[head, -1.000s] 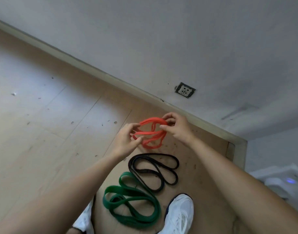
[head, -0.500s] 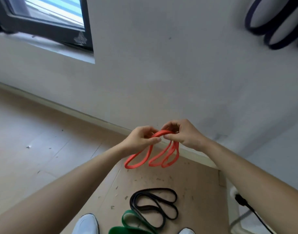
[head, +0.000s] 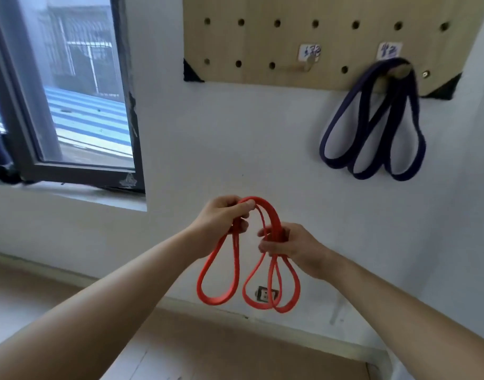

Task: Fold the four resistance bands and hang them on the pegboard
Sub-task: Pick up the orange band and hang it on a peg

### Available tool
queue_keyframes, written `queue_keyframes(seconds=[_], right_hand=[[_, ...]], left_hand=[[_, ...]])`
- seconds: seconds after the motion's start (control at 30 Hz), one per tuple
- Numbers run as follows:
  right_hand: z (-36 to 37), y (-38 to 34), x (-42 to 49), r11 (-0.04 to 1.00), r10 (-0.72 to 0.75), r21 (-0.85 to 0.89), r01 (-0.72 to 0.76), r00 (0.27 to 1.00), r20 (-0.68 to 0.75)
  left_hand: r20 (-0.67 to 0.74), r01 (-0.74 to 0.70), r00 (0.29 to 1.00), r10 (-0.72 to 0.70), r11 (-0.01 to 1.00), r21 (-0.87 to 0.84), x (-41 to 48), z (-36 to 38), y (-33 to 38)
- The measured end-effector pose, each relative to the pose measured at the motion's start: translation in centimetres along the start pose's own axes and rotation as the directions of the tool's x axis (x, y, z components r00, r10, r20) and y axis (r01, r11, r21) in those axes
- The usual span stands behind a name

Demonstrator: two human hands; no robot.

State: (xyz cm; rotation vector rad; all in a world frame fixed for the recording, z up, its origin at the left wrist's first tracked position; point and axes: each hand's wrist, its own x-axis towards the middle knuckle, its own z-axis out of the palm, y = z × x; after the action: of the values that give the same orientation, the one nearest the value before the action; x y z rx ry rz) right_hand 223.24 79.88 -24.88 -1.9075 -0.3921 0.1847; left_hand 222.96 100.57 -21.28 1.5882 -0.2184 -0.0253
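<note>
A folded red band [head: 236, 270] hangs in three loops from both my hands in front of the white wall. My left hand [head: 224, 218] grips its top fold. My right hand [head: 283, 242] grips the strands a little lower to the right. Above, a wooden pegboard [head: 262, 45] is fixed to the wall. A folded purple band [head: 372, 127] hangs from a peg at its lower right. An empty peg [head: 308, 64] sticks out left of it, under a paper label. The black and green bands are out of view.
An open dark-framed window [head: 71, 105] with a sill fills the left side. A wall socket [head: 265, 294] sits low on the wall behind the red loops. The baseboard [head: 290, 325] meets a light wooden floor [head: 208, 352] below.
The view has swung up from the floor to the wall and pegboard. My hands have lifted the red band, and its loops now hang longer. The black and green bands have dropped out of view.
</note>
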Motion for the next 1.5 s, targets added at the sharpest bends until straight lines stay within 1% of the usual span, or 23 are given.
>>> queue_keyframes(seconds=[0.1, 0.23, 0.37, 0.47, 0.57, 0.63, 0.73, 0.9, 1.0, 1.1, 1.17, 1.23, 1.3, 1.4, 1.5], right_hand=[[-2.2, -3.1, 0.6, 0.994, -0.015, 0.11, 0.021, 0.998, -0.055], [-5.0, -8.6, 1.7, 0.958, -0.099, 0.26, 0.125, 0.989, -0.113], [-6.9, -14.4, 3.5, 0.921, -0.188, 0.3, 0.248, 0.959, -0.213], [-7.9, -18.3, 5.1, 0.877, -0.237, 0.35, 0.328, 0.93, -0.28], [-8.7, -22.1, 6.5, 0.839, -0.292, 0.376, 0.394, 0.908, -0.301], [-9.1, -24.4, 7.2, 0.814, -0.321, 0.388, 0.432, 0.892, -0.319], [-10.0, -27.2, 8.2, 0.755, -0.319, 0.45, 0.476, 0.867, -0.382], [-11.6, -30.8, 10.6, 0.598, -0.252, 0.62, 0.507, 0.854, -0.456], [-12.5, -32.0, 12.0, 0.534, -0.254, 0.659, 0.53, 0.844, -0.472], [-13.3, -32.7, 13.3, 0.519, -0.314, 0.653, 0.552, 0.833, -0.455], [-13.7, -33.3, 14.1, 0.528, -0.364, 0.617, 0.584, 0.811, -0.457], [-14.1, -33.9, 14.9, 0.549, -0.378, 0.573, 0.609, 0.792, -0.479], [-14.7, -34.5, 15.8, 0.604, -0.38, 0.498, 0.622, 0.774, -0.507], [-15.7, -34.9, 17.2, 0.697, -0.35, 0.36, 0.62, 0.732, -0.585], [-16.8, -34.5, 18.3, 0.739, -0.342, 0.247, 0.627, 0.664, -0.665]], left_hand=[[-0.048, 0.008, 0.999, -0.009, 1.0, -0.025, 1.2, -0.6, 3.6], [-0.067, -0.017, 0.998, 0.008, 0.99, -0.139, 2.6, -1.8, 8.2], [-0.084, -0.085, 0.994, 0.066, 0.968, -0.236, 4.2, -3.5, 12.2], [-0.06, -0.138, 0.99, 0.127, 0.953, -0.271, 5.6, -4.4, 14.6], [-0.086, -0.209, 0.978, 0.19, 0.912, -0.352, 7.3, -4.6, 17.6], [-0.073, -0.239, 0.971, 0.23, 0.874, -0.422, 8.5, -4.8, 19.6], [-0.033, -0.285, 0.953, 0.302, 0.85, -0.443, 10.3, -5.2, 22.6], [-0.065, -0.365, 0.927, 0.37, 0.847, -0.387, 13.0, -4.9, 26.9], [-0.089, -0.408, 0.909, 0.407, 0.825, -0.391, 14.2, -4.6, 29.0], [-0.114, -0.448, 0.89, 0.441, 0.804, -0.39, 15.0, -4.1, 31.3], [-0.166, -0.485, 0.874, 0.457, 0.801, -0.351, 15.4, -3.8, 32.9], [-0.225, -0.521, 0.853, 0.472, 0.801, -0.294, 16.1, -3.5, 34.2], [-0.264, -0.548, 0.832, 0.488, 0.798, -0.251, 17.0, -3.0, 35.0], [-0.299, -0.563, 0.813, 0.5, 0.805, -0.185, 18.4, -2.4, 35.5], [-0.305, -0.543, 0.818, 0.487, 0.829, -0.132, 19.9, -2.1, 35.2]])
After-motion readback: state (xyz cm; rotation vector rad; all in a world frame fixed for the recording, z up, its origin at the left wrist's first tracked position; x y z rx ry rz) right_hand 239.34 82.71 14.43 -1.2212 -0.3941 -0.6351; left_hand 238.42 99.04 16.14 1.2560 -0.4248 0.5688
